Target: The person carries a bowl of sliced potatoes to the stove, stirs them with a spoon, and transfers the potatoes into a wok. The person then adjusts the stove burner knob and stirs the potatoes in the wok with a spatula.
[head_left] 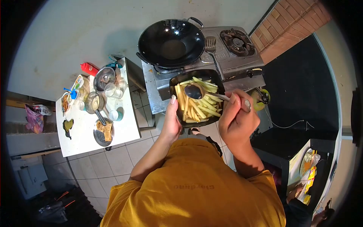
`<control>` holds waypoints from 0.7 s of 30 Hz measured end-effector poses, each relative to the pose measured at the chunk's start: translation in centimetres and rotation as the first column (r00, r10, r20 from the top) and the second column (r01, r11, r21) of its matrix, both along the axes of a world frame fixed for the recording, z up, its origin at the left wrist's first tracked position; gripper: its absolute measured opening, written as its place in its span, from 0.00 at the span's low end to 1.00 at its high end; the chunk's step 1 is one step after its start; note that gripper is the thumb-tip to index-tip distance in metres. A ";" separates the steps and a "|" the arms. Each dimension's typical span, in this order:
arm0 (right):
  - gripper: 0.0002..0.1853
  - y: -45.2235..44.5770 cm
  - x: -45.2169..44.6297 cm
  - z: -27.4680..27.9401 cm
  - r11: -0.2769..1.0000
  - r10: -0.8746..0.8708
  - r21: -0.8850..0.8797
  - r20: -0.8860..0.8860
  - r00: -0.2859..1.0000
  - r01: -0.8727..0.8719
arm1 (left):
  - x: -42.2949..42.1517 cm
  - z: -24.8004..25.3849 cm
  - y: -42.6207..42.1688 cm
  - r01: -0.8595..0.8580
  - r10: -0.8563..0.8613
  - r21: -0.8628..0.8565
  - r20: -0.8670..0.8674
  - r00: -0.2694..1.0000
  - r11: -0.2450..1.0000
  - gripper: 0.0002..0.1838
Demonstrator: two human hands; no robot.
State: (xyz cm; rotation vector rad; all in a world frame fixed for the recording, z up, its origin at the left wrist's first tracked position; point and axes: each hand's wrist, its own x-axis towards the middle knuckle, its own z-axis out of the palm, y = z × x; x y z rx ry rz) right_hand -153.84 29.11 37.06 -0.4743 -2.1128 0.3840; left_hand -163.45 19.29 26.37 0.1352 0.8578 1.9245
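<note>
My left hand [171, 120] grips the left side of a dark square bowl [173, 82], its thumb lying along the rim. Pale cut potato sticks [197, 109] fill the bowl. In my right hand [239, 117] is the handle of a metal spoon [193, 91], its dark-looking bowl resting over the potato sticks. The right-hand fingers are curled around the handle near the bowl's right edge. Just beyond the bowl, a black wok [172, 43] sits on the gas stove [238, 66], with a small pool of liquid at its bottom.
A slotted metal spatula [210, 46] lies beside the bare burner [237, 42]. The white table [81, 142] at left holds a red bottle [89, 69], a steel bowl, glasses, a small pan [93, 104] and a plate of food [103, 132]. A black shelf [278, 145] stands at right.
</note>
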 end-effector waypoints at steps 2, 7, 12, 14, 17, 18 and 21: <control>0.03 0.1 -0.2 0.1 0.999 0.030 -0.021 0.018 0.999 -0.030 | 0.1 0.2 -0.2 0.013 -0.013 -0.002 0.010 1.000 1.000 0.32; 0.04 1.5 -0.5 -0.2 0.998 -0.031 0.055 -0.082 0.996 0.036 | -0.1 0.6 -0.2 -0.003 0.003 -0.002 0.019 1.000 1.000 0.32; 0.03 4.5 1.4 1.5 0.986 0.006 -0.167 -0.030 1.000 -0.011 | -0.5 -0.2 -0.5 -0.106 0.104 -0.093 -0.027 0.994 0.990 0.32; 0.03 6.2 0.7 1.6 0.993 0.099 -0.070 -0.009 0.995 -0.100 | -0.6 -0.6 -0.8 -0.113 0.110 -0.116 -0.029 0.993 0.987 0.32; 0.04 7.0 -0.4 1.2 0.950 0.311 -0.025 0.134 0.941 -0.310 | -0.9 0.7 -1.3 -0.004 0.005 -0.076 0.017 1.000 0.997 0.27; 0.04 7.2 -0.5 0.9 0.949 0.314 -0.033 0.133 0.940 -0.312 | -0.8 0.5 -1.3 -0.006 0.007 -0.084 0.018 1.000 0.996 0.27; 0.16 8.7 -1.4 -0.9 0.907 0.139 -0.408 0.059 0.989 -0.103 | -0.7 0.2 -1.1 -0.075 0.075 -0.201 -0.006 0.997 0.977 0.34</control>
